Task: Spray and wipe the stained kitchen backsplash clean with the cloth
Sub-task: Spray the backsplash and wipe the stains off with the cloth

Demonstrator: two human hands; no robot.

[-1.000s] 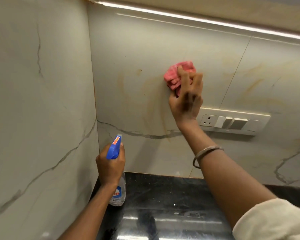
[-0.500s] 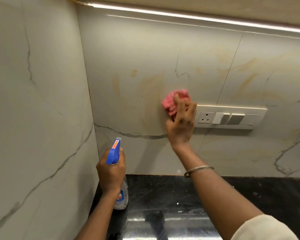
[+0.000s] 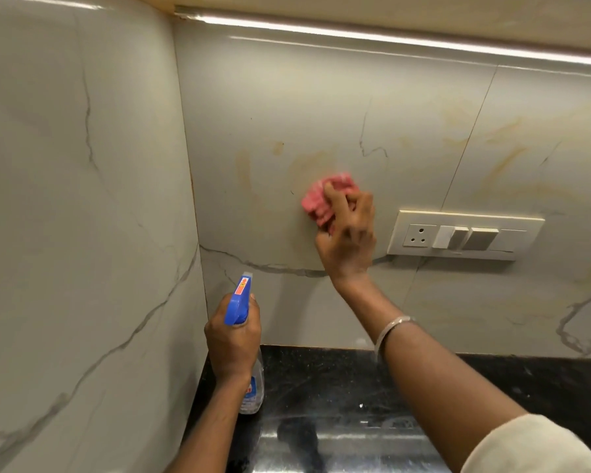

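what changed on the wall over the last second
The right hand wiped the pink cloth down the backsplash to the level of the switch panel, then slightly left. Unchanged: it grips the cloth; the left hand holds the spray bottle.

1 switch plate (image 3: 512,230) is set in the backsplash (image 3: 287,97). It carries 1 socket (image 3: 418,235) with 3 holes and 2 rocker switches (image 3: 452,237). Left of the plate there is 1 pink cloth (image 3: 321,199), and lower and further left, 1 blue-headed spray bottle (image 3: 239,298). There are 2 hands: the right hand (image 3: 348,244) just left of the plate, the left hand (image 3: 232,339) below and well left. Below the plate are 1 metal bangle (image 3: 389,331), 1 cream sleeve (image 3: 526,448) and 1 black countertop (image 3: 492,387). Above it are 1 tile seam (image 3: 471,138) and 1 light strip (image 3: 389,37).
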